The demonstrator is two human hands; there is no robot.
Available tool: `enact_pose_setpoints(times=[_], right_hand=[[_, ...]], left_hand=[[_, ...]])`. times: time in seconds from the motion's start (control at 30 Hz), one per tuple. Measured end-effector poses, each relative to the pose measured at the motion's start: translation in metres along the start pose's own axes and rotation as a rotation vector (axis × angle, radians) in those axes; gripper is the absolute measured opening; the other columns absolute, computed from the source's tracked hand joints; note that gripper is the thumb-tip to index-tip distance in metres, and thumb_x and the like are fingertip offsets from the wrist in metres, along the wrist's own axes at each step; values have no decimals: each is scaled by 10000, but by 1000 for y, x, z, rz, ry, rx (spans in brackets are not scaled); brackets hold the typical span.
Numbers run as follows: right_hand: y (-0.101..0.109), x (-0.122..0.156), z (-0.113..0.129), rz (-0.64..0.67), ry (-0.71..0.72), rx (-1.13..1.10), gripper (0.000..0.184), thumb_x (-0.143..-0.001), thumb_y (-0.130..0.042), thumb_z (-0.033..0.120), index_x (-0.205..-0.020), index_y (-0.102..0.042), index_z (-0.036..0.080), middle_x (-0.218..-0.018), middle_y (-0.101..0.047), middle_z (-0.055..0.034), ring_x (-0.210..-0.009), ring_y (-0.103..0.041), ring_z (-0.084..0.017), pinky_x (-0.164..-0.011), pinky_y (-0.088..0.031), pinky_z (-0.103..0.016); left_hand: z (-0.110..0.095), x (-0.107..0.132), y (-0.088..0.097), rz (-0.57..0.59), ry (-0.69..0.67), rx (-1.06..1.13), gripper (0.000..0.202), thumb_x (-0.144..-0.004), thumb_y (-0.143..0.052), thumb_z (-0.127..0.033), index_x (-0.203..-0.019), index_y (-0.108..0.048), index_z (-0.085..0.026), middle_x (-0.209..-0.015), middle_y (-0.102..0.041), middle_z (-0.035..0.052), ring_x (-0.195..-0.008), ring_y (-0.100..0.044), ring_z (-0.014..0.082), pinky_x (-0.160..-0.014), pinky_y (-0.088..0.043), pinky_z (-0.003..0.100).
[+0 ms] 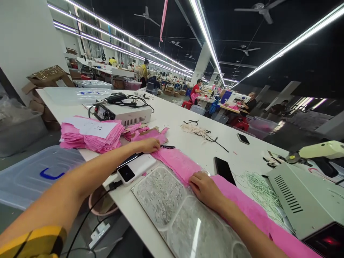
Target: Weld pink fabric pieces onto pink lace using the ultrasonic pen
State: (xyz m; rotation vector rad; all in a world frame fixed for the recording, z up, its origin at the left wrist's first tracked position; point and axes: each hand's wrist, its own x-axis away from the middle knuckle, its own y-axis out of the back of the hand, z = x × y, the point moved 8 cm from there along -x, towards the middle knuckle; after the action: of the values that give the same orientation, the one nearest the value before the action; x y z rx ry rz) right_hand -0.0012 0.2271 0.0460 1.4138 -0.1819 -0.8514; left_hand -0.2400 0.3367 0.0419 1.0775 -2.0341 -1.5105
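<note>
A long strip of pink lace fabric (pixel 178 163) lies across the white table (pixel 172 118). My left hand (pixel 149 145) rests at its far end, fingers curled onto the fabric beside a thin dark tool (pixel 168 147). My right hand (pixel 205 188) lies on the strip nearer me, fingers bent and pressing the cloth down at the edge of a clear plastic template (pixel 174 211) over white lace.
A stack of pink lace pieces (pixel 91 138) with a paper slip, a white power bank (pixel 135 168), a black phone (pixel 225 170), a second phone (pixel 243 138), grey control boxes (pixel 123 114) (pixel 301 195), loose elastic cords (pixel 197 130). Other workers sit at distant tables.
</note>
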Motion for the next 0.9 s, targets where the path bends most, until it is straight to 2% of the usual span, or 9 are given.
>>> enact_pose_setpoints(times=[0.13, 0.23, 0.3, 0.37, 0.43, 0.5, 0.57, 0.67, 0.9], right_hand=[[30, 21, -14, -97, -141, -44, 201, -930, -486, 250, -932, -685, 224, -918, -693, -59, -843, -638, -174, -760, -519, -321], [66, 58, -38, -200, -317, -47, 238, -945, -470, 328, -944, -681, 218, -931, -700, -73, -800, -650, -173, -735, -543, -322], [85, 89, -50, -238, -419, -37, 245, -923, -498, 380, -901, -680, 217, -865, -703, -65, -729, -647, -175, -685, -549, -322], [93, 118, -55, -243, -490, -29, 250, -888, -538, 417, -880, -684, 214, -813, -705, -57, -686, -647, -179, -659, -554, -325], [91, 139, -55, -224, -532, -26, 250, -851, -584, 434, -902, -693, 215, -831, -716, -56, -703, -660, -190, -665, -562, -334], [85, 152, -54, -202, -554, -26, 256, -830, -607, 431, -940, -696, 218, -895, -727, -63, -759, -675, -203, -702, -569, -352], [79, 159, -54, -193, -567, -29, 257, -835, -590, 420, -952, -690, 213, -937, -726, -73, -802, -679, -211, -737, -570, -368], [73, 162, -57, -190, -578, -42, 248, -870, -535, 389, -960, -680, 209, -971, -722, -79, -842, -679, -208, -773, -568, -371], [75, 160, -55, -233, -540, 10, 247, -900, -505, 387, -939, -674, 210, -945, -716, -69, -831, -671, -200, -754, -560, -355]], left_hand=[[-23, 1, 11, -31, -39, -12, 288, -980, -594, -352, -1191, -608, -156, -1192, -626, 90, -1019, -638, 207, -882, -555, 418], [-65, -6, 9, -54, -108, 11, 213, -972, -597, -325, -1083, -656, -152, -1124, -650, 80, -1001, -635, 198, -912, -525, 399], [-104, -14, -4, -36, -182, 39, 144, -944, -616, -270, -993, -707, -171, -1084, -666, 82, -994, -637, 189, -939, -487, 315], [-145, -24, -24, -5, -257, 63, 121, -906, -662, -261, -988, -717, -191, -1082, -673, 70, -1007, -640, 194, -933, -476, 286], [-181, -37, -48, 31, -312, 73, 170, -867, -718, -286, -1014, -707, -202, -1090, -670, 66, -990, -644, 196, -909, -489, 289], [-204, -51, -70, 59, -337, 70, 232, -859, -738, -327, -1035, -685, -184, -1102, -661, 76, -985, -641, 202, -900, -512, 324], [-215, -64, -86, 76, -337, 65, 254, -928, -663, -349, -1093, -650, -156, -1136, -645, 82, -997, -637, 204, -892, -536, 387], [-214, -77, -96, 90, -331, 71, 268, -984, -587, -345, -1175, -615, -158, -1189, -627, 89, -1011, -637, 201, -876, -557, 408], [-210, -83, -79, 57, -325, 94, 281, -985, -589, -343, -1196, -609, -159, -1185, -629, 89, -995, -645, 199, -860, -566, 397]])
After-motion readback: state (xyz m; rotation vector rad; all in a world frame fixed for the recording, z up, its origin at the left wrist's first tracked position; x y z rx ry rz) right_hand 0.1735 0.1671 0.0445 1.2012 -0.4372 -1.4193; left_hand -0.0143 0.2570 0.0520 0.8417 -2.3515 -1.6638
